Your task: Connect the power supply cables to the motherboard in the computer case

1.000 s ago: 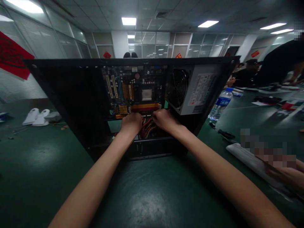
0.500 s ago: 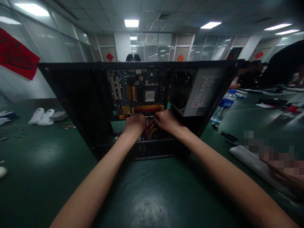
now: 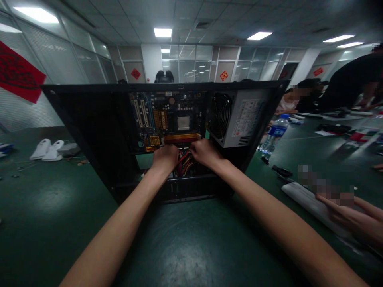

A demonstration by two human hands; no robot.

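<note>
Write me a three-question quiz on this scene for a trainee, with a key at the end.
1. True or false: in the picture, the silver-grey box-shaped metal power supply is to the right of the dark motherboard with pale and orange slots.
2. What colour is the cap of the clear plastic bottle with a blue label?
3. What shows between the person's left hand and right hand?
A) the power supply
B) thin red, yellow and black cables
C) the bottle

Key: 1. True. 2. Blue. 3. B.
</note>
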